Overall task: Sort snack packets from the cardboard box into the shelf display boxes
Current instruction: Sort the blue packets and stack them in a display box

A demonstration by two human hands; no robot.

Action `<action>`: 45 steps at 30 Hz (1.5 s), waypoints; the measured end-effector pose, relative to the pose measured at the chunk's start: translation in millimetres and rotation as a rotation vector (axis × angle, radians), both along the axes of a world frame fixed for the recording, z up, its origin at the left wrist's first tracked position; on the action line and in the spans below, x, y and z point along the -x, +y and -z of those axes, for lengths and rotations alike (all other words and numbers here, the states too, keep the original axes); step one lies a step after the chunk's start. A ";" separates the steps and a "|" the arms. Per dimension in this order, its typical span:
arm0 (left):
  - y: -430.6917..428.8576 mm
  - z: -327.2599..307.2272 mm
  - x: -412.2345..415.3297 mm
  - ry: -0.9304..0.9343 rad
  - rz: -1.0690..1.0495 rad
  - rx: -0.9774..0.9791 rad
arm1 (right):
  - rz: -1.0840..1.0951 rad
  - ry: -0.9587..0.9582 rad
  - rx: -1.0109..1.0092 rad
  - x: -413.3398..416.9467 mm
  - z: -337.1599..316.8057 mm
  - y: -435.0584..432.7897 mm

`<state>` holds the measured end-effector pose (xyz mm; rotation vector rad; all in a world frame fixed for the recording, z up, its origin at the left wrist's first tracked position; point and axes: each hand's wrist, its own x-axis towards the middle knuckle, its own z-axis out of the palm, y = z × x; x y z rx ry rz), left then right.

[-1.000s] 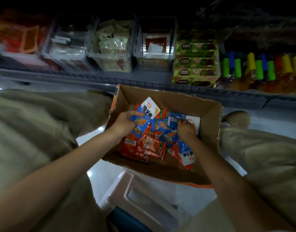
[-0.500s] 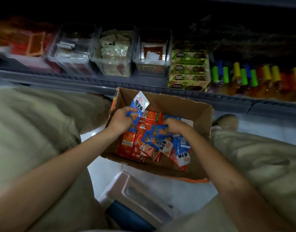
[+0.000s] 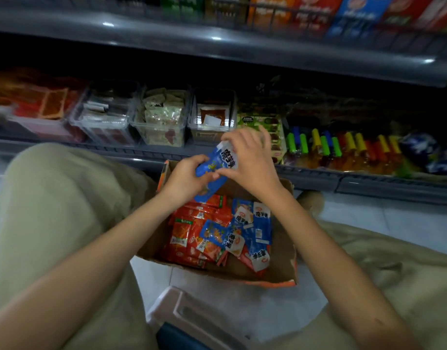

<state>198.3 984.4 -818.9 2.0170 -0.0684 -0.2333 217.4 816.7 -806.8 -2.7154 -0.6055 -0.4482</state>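
Note:
An open cardboard box (image 3: 284, 271) sits on the floor between my knees, holding several red packets (image 3: 192, 228) on its left and blue packets (image 3: 255, 231) on its right. Above the box's far edge, my left hand (image 3: 184, 180) and my right hand (image 3: 250, 160) both grip a small bunch of blue packets (image 3: 217, 162). Clear plastic display boxes (image 3: 164, 117) stand in a row on the low shelf behind; one (image 3: 212, 114) lies just beyond my hands.
Green snack boxes (image 3: 273, 122) and bottles with coloured caps (image 3: 343, 150) fill the shelf to the right. A grey upper shelf (image 3: 217, 44) overhangs. A pink plastic stool (image 3: 189, 314) is under me, and my knees flank the box.
Both hands have risen out of the box and met above its far edge, holding blue packets. The view has tilted up, showing the upper shelf.

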 end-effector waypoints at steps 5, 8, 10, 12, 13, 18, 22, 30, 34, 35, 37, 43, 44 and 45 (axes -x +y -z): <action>-19.3 -38.3 5.2 -0.222 -0.095 0.299 | 0.285 0.404 -0.883 2.0 -33.8 -9.4; -33.0 -60.6 2.3 -0.288 -0.064 0.349 | 0.215 0.648 -1.206 4.8 -59.5 -6.9; -40.2 -76.2 -5.0 -0.334 -0.076 0.371 | 0.091 0.550 -1.320 5.2 -82.9 -7.0; -44.8 -92.7 -16.3 -0.391 -0.060 0.380 | 0.021 0.442 -1.348 1.5 -105.9 -11.1; -46.6 -102.3 -22.9 -0.423 -0.041 0.375 | 0.019 0.403 -1.332 -0.6 -117.1 -14.0; -63.4 -151.6 -53.9 -0.676 0.012 0.136 | -0.030 0.360 -1.349 -15.4 -158.2 -37.3; -89.9 -186.0 -75.3 -0.883 0.090 0.056 | -0.037 0.335 -1.381 -30.5 -185.2 -51.6; -136.4 -208.9 -136.8 -0.984 0.107 -0.268 | 0.055 -0.111 -1.261 -78.1 -236.0 -113.6; -151.5 -187.3 -171.8 -1.121 0.145 -0.773 | 0.034 -0.242 -1.253 -105.1 -249.0 -147.3; -154.2 -184.2 -178.8 -1.185 0.145 -0.843 | 0.028 -0.248 -1.267 -112.7 -249.7 -154.3; -160.6 -178.6 -189.3 -1.291 0.179 -0.900 | 0.036 -0.221 -1.337 -127.9 -246.9 -166.7; -167.4 -158.2 -201.9 -1.367 0.247 -0.948 | 0.048 -0.041 -1.473 -168.2 -208.1 -181.9; -167.7 -156.5 -203.0 -1.370 0.239 -0.944 | 0.061 -0.051 -1.440 -171.6 -205.2 -184.4; -168.0 -155.5 -204.0 -1.378 0.228 -0.937 | 0.068 -0.059 -1.405 -173.6 -205.2 -186.3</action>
